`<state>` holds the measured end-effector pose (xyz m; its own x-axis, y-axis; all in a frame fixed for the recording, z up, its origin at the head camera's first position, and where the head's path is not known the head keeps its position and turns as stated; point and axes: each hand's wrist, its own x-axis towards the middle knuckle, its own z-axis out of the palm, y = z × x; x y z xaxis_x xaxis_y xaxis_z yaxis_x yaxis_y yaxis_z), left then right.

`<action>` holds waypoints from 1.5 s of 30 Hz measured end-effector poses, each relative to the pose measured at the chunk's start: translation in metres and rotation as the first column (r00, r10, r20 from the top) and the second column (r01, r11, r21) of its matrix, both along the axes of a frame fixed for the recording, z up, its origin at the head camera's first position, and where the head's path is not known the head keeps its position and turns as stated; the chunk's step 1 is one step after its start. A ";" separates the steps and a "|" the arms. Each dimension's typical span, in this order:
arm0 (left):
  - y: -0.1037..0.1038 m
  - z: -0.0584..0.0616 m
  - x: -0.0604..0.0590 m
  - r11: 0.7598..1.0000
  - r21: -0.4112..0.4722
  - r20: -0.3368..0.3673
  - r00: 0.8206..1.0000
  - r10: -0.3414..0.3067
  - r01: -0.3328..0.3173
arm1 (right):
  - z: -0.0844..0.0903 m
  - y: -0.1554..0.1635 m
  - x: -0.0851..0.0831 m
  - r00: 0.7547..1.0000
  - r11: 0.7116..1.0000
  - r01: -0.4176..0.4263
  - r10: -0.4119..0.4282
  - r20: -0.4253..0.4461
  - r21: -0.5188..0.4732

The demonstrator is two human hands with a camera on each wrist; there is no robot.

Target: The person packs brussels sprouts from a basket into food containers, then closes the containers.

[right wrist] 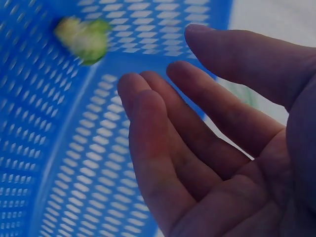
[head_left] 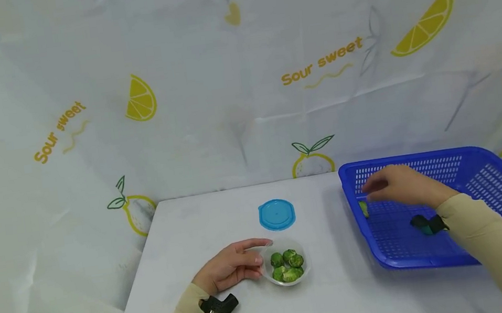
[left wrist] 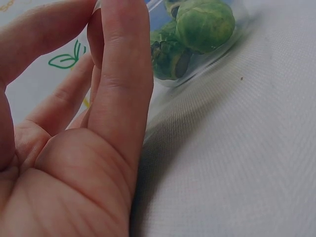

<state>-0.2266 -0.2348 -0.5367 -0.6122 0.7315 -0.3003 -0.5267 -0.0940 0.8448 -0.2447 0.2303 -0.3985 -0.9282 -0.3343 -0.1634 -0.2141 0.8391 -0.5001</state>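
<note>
A small clear plastic container (head_left: pixel 307 267) with several green Brussels sprouts (head_left: pixel 290 275) in it stands on the white table. My left hand (head_left: pixel 232 266) holds it by its left side, the thumb against the wall and the index finger along the rim. In the left wrist view, sprouts (left wrist: pixel 205 27) show through the clear wall just past the fingers. My right hand (head_left: pixel 395 186) is over the left part of the blue plastic basket (head_left: pixel 366 239), fingers loosely bent with nothing between them. A single sprout (right wrist: pixel 85 40) lies in the basket, a short way from the fingertips.
A light blue lid (head_left: pixel 277 214) lies flat on the white table (head_left: pixel 207 220) behind the container. The basket's raised, slotted walls take up the table's right side. Behind the table hangs a white cloth (head_left: pixel 225 102) printed with lemons.
</note>
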 end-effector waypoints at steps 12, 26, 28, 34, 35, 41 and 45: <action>-0.001 -0.002 0.003 1.000 0.013 -0.002 1.000 -0.007 0.007 | -0.033 0.008 -0.031 0.983 0.999 0.001 0.009 0.182 -0.052; -0.001 0.000 -0.002 1.000 0.013 -0.008 1.000 -0.013 0.013 | -0.038 -0.002 -0.039 0.987 1.000 -0.013 0.012 0.161 0.009; -0.001 0.000 -0.002 1.000 0.016 -0.008 1.000 -0.010 0.010 | -0.038 -0.003 -0.039 0.988 1.000 -0.018 0.015 0.156 0.019; -0.002 0.000 -0.002 1.000 0.019 -0.007 1.000 -0.002 0.002 | -0.038 -0.003 -0.039 0.986 1.000 -0.018 0.014 0.163 0.023; -0.002 0.000 -0.001 1.000 0.019 -0.007 1.000 -0.003 0.003 | -0.038 -0.003 -0.039 0.986 1.000 -0.017 0.013 0.166 0.021; -0.002 0.002 -0.001 1.000 0.014 -0.008 1.000 -0.007 0.007 | -0.038 -0.003 -0.039 0.987 0.999 -0.024 0.020 0.161 0.025; -0.002 0.004 -0.001 1.000 0.017 -0.011 1.000 -0.012 0.012 | -0.037 -0.002 -0.040 0.987 0.999 -0.022 0.015 0.162 0.041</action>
<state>-0.2275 -0.2364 -0.5331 -0.6066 0.7436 -0.2813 -0.5186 -0.1018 0.8490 -0.2850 0.2285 -0.4355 -0.8820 -0.3410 -0.3253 -0.1493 0.8569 -0.4934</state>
